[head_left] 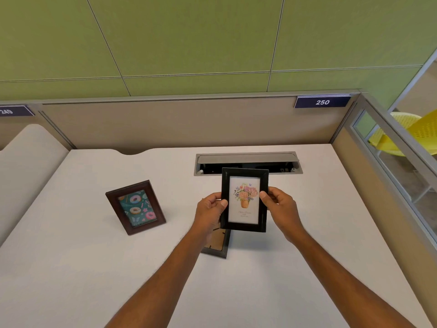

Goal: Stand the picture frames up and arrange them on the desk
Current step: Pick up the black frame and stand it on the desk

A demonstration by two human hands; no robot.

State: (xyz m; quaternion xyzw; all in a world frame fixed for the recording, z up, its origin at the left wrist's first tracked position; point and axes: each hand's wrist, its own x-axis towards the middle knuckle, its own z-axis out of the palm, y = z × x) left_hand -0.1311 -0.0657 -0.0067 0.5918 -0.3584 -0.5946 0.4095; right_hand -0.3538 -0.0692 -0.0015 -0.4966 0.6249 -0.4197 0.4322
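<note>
Desk (283, 268) carries all frames. Brown frame (136, 207), well left of left hand, stands upright already. Black frame (245, 200) held above desk, picture facing viewer, roughly upright. Third frame (216, 245) lies face down just below left hand, backing visible. Left hand (210, 214) closed on black frame's left edge, thumb across front; right hand (281, 209) closed on right edge likewise. Step in hand, judged: standing up second frame. Next move calls for stand opened behind, not visible here, then lowering onto free desk beyond hands.
</note>
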